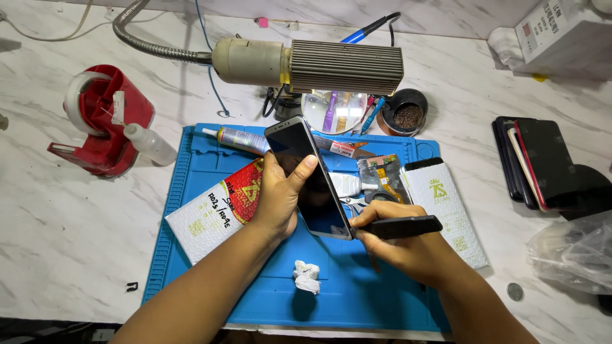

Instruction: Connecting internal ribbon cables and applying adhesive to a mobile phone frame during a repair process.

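My left hand (277,197) grips a dark smartphone (309,175) by its left edge, thumb across the glass, tilted above the blue work mat (197,172). My right hand (401,245) holds a black flat tool (408,226) whose tip meets the phone's lower right corner. Under my left hand lies a white and red padded packet (213,213). A crumpled white tissue (306,276) sits on the mat in front of me.
A gooseneck lamp (312,64) hangs over the mat's far edge. A red tape dispenser (102,121) and small squeeze bottle (150,143) stand left. Glue tube (239,137), magnifier (335,111), black pot (408,114), white packet (446,204), phone stack (542,165), plastic bag (574,251), coin (515,292).
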